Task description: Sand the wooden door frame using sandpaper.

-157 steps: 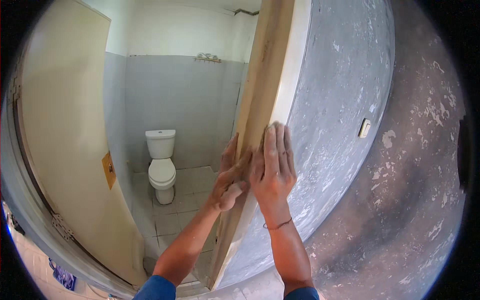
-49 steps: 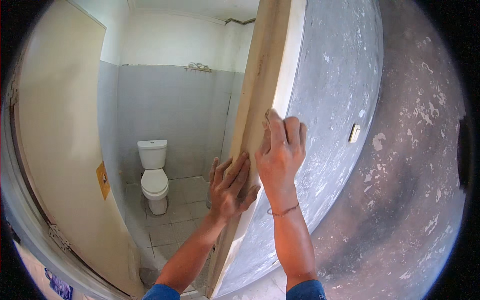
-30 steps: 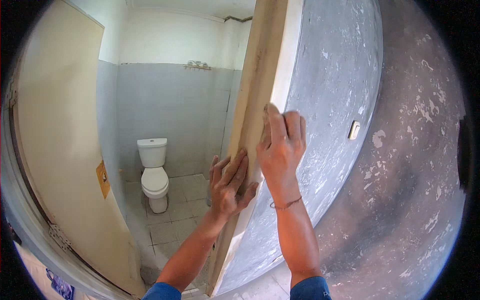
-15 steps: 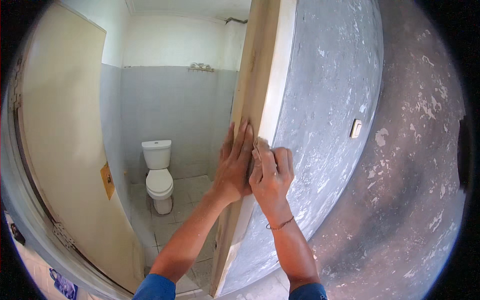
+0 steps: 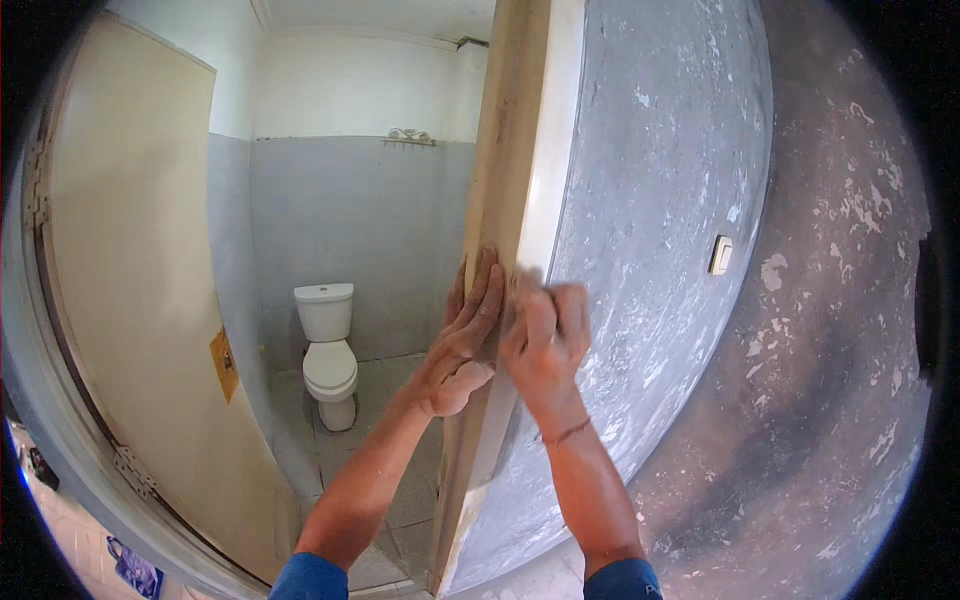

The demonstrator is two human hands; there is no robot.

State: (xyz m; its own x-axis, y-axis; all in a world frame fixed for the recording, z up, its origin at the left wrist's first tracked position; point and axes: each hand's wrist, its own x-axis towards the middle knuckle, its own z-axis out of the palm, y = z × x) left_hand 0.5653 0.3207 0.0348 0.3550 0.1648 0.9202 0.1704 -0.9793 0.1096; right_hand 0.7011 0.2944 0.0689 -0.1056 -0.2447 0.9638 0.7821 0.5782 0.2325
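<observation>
A beige wooden door frame (image 5: pixel 512 130) runs upright through the middle of the view, its paler edge facing the grey wall. My left hand (image 5: pixel 458 345) lies against it with fingers stretched upward and thumb apart, holding nothing. Close beside it on the right, my right hand (image 5: pixel 548 340) is closed at the frame's pale edge. Pinched in its fingertips is a small folded brownish piece of sandpaper (image 5: pixel 522 279), smeared by motion and partly hidden by the fingers.
Right of the frame, a patchy grey wall (image 5: pixel 660 180) carries a light switch (image 5: pixel 721 255). A cream door (image 5: pixel 140 230) stands open at left, with a brown patch (image 5: pixel 224 365) at its edge. Beyond the doorway are a white toilet (image 5: pixel 329 365) and a small wall rack (image 5: pixel 410 138).
My left hand has tilted, and its thumb now shows apart from the fingers. The right hand stays at the frame's edge, its fingertips now blurred. The view has shifted slightly.
</observation>
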